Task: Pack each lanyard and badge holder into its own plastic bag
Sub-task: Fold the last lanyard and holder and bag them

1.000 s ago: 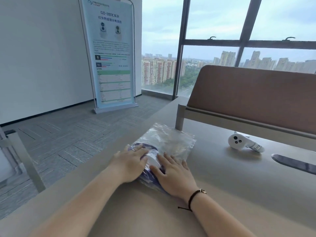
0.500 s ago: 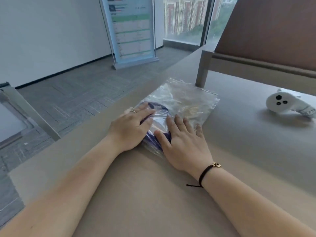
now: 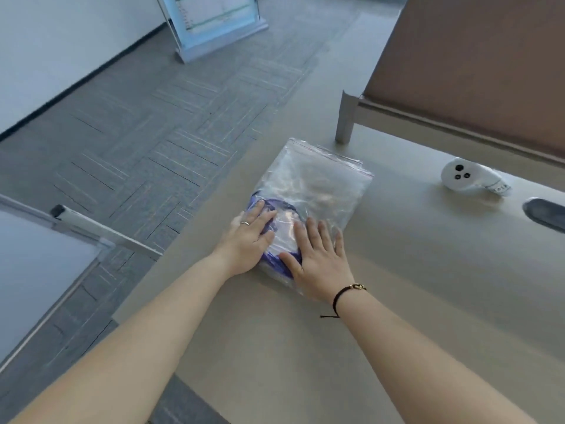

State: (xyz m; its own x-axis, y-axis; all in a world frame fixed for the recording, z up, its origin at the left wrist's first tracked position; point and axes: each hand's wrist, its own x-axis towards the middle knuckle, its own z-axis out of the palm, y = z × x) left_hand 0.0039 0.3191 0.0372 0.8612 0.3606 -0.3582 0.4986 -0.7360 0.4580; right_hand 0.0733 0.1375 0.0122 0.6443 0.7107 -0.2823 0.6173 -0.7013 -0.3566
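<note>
— Two hands flat on it? What's under them?

— My left hand (image 3: 249, 240) and right hand (image 3: 318, 258) press straight-fingered on the zip bag (image 3: 318, 185) at the desk's (image 3: 428, 286) near-left edge; neither grips anything. The purple lanyard (image 3: 286, 264) sits in its near end.

— Next step?

— Probably squeezing air out, then closing the far zip strip.

— Badge holder?

— Too blurred to make out through the plastic.

Clear zip bag (image 3: 318, 179) flat on table; purple lanyard (image 3: 276, 263) coiled inside
</note>
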